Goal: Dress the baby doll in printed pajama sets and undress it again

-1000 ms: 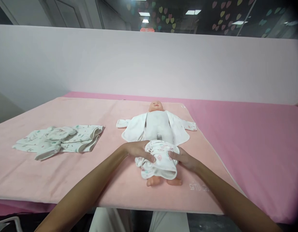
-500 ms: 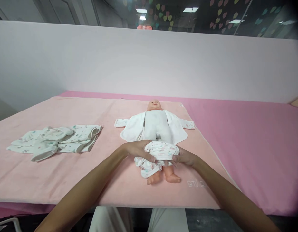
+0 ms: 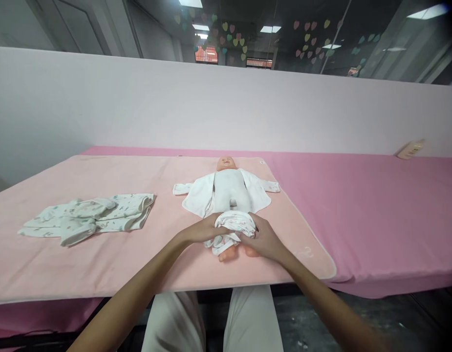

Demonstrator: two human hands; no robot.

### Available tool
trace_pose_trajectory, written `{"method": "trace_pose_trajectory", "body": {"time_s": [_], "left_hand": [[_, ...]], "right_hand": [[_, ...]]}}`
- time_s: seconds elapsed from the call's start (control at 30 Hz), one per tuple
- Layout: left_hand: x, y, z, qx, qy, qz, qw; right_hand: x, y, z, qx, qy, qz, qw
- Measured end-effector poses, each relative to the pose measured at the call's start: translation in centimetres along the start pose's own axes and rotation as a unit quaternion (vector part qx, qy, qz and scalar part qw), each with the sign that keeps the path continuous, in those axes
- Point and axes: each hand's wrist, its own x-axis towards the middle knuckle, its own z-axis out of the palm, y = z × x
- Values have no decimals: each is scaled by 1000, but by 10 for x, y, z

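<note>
A baby doll (image 3: 226, 163) lies on its back, head away from me, its arms in the sleeves of an open white jacket (image 3: 201, 195). White printed pants (image 3: 236, 221) are bunched around its lower legs, and the feet stick out below. My left hand (image 3: 207, 229) grips the left side of the bunched cloth, thumb on top. On the right side my right hand (image 3: 264, 238) holds the same cloth, its thumb near the middle. The far fingers of both hands are partly hidden by the cloth.
Folded printed baby clothes (image 3: 90, 217) lie on the pink mat (image 3: 138, 264) at the left. A pale wall (image 3: 226, 107) runs behind the table. A small beige object (image 3: 410, 149) is at the far right.
My hands have drawn closer together on the bunched pants, and my right hand now covers more of the doll's right-side foot. The view has shifted somewhat to the right.
</note>
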Motion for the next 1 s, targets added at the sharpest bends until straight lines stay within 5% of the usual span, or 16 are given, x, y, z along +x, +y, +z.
{"method": "trace_pose_trajectory", "body": {"time_s": [0.2,0.33,0.53,0.7,0.8,1.0], "left_hand": [[1,1,18,220,12,7,975],[1,4,34,340,0,24,940],[10,-4,50,458,9,38,888],[28,-3,62,517,-51,70,851],[36,1,64,497,-74,40,863],[24,6,53,423,-39,46,904]], "right_hand": [[-59,1,76,-97,215,72,969],[-80,15,100,-86,306,98,943],[-82,35,91,-173,361,63,914],[-86,38,79,-186,359,77,911],[-87,34,73,-132,341,112,924],[-81,27,64,-9,325,66,943]]}}
